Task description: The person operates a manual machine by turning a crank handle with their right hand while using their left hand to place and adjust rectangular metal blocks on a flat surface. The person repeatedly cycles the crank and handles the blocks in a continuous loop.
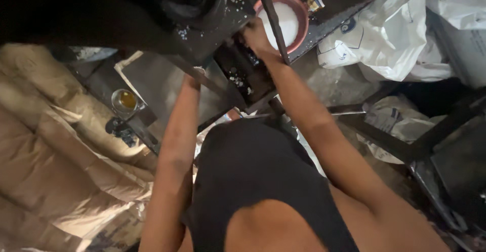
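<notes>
Hands deep in dark machine (pixel 202 24). Right hand (pixel 257 35) curled on slanted metal bar (pixel 273 19) beside red bowl (pixel 283 19) of white stuff. Left hand (pixel 192 80) hidden under frame, grip unreadable. Mid-adjustment, probably; next needs steady pull, bowl unbumped.

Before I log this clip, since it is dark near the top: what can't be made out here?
Head view only:
- Left hand: fingers hidden behind a dark metal bar; grip unclear.
- Right hand: fingers tucked among the dark machine parts beside the pink bowl; what it holds is hidden.
- Bowl: far rim covered by the machine.
- Small cup: too small to tell its yellowish contents.
- White bags: cut off by the right edge.
</notes>
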